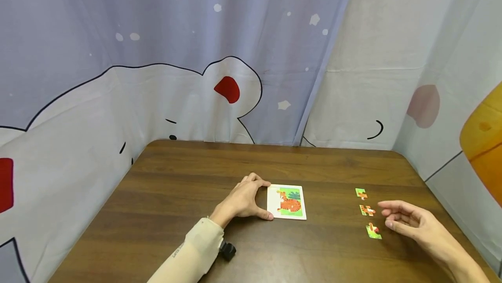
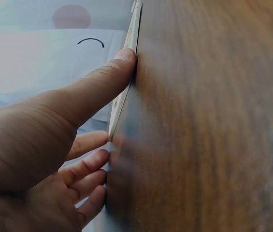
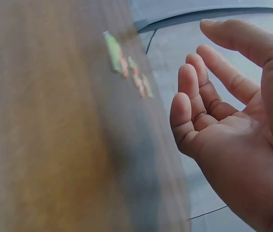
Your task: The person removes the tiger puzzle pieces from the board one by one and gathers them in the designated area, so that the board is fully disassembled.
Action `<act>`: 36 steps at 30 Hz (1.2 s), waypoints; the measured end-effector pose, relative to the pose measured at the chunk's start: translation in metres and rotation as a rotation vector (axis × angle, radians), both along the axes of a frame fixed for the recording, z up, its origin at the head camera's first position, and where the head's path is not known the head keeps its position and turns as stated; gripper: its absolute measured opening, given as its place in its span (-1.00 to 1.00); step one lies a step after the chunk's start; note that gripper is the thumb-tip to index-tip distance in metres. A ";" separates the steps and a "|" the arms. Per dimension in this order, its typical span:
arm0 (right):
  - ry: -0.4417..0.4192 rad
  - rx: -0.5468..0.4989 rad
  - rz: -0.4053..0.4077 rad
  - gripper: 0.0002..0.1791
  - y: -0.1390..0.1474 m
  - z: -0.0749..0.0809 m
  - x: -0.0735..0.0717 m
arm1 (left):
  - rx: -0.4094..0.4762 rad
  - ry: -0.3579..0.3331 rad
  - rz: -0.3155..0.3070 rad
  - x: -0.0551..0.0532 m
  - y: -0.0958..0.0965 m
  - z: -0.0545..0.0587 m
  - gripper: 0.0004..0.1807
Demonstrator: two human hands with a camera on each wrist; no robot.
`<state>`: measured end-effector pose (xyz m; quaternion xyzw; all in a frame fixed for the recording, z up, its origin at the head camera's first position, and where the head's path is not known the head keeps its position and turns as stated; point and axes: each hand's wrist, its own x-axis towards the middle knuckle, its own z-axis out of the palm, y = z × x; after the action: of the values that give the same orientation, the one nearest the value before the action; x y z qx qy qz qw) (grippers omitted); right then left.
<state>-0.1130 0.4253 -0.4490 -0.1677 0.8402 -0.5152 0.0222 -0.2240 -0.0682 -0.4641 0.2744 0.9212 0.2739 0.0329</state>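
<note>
A square puzzle board (image 1: 286,223) with a white frame and a partly filled orange tiger picture lies flat on the table. My left hand (image 1: 244,198) holds its left side, thumb at the near corner and index finger at the far one; the left wrist view shows the board (image 2: 119,107) edge-on between them. To the right, three loose puzzle pieces form a column: a far one (image 1: 361,193), a middle one (image 1: 367,210) and a near one (image 1: 374,231). Just right of them hovers my right hand (image 1: 409,222), fingers loosely bent and holding nothing.
The brown wooden table (image 1: 188,165) has rounded far corners. Behind it and along both sides hangs a printed curtain (image 1: 176,96). A small black device (image 1: 227,250) sits at my left wrist, beside a pale sleeve (image 1: 200,248).
</note>
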 end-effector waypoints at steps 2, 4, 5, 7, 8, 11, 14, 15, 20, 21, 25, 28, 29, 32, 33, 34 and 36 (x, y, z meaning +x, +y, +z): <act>0.010 -0.025 0.010 -0.53 -0.002 0.004 -0.002 | 0.001 0.002 -0.002 0.000 0.000 0.000 0.08; 0.020 -0.055 0.027 -0.52 -0.004 0.008 -0.005 | 0.000 0.004 -0.002 0.000 0.000 0.000 0.08; 0.023 -0.076 0.030 -0.52 -0.006 0.010 -0.007 | 0.001 0.005 -0.002 0.000 0.000 0.000 0.08; 0.022 -0.105 0.033 -0.51 -0.009 0.014 -0.011 | -0.001 0.007 -0.002 0.000 0.000 0.000 0.08; 0.026 -0.104 0.029 -0.51 -0.011 0.016 -0.013 | -0.001 0.008 -0.002 0.000 0.000 0.000 0.08; 0.037 -0.077 -0.003 -0.50 -0.020 0.022 -0.018 | -0.001 0.011 -0.004 0.000 0.000 0.001 0.08; 0.048 -0.046 -0.028 -0.49 -0.028 0.027 -0.024 | 0.000 0.011 -0.006 0.000 0.001 0.001 0.08; 0.052 -0.047 -0.030 -0.49 -0.031 0.028 -0.026 | 0.000 0.011 -0.006 0.000 0.001 0.001 0.08; 0.073 -0.137 0.022 -0.46 -0.046 0.032 -0.041 | -0.002 0.008 -0.006 0.001 0.000 0.001 0.08; 0.080 -0.155 0.030 -0.46 -0.050 0.033 -0.044 | -0.002 0.008 -0.005 0.001 0.000 0.001 0.08; 0.105 -0.175 -0.006 -0.47 -0.068 0.036 -0.057 | 0.000 0.004 -0.001 0.001 -0.002 0.001 0.08; 0.109 -0.175 -0.037 -0.46 -0.082 0.038 -0.067 | 0.000 0.001 0.000 0.001 -0.002 0.001 0.08; 0.108 -0.182 -0.038 -0.46 -0.087 0.039 -0.070 | -0.002 0.002 0.000 0.001 -0.002 0.001 0.07; 0.104 -0.217 -0.024 -0.46 -0.101 0.039 -0.078 | -0.013 0.003 0.000 0.001 -0.002 0.001 0.07; 0.105 -0.225 -0.018 -0.45 -0.105 0.039 -0.081 | -0.017 0.003 0.001 0.001 -0.002 0.001 0.07; 0.107 -0.232 -0.015 -0.45 -0.109 0.039 -0.083 | -0.020 0.005 0.001 0.001 -0.001 0.001 0.08; 0.109 -0.245 -0.011 -0.44 -0.117 0.039 -0.087 | -0.022 0.009 0.003 0.001 -0.001 0.001 0.08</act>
<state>-0.1999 0.3082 -0.4096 -0.1921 0.7719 -0.6043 -0.0468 -0.2233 -0.0689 -0.4629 0.2738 0.9247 0.2626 0.0315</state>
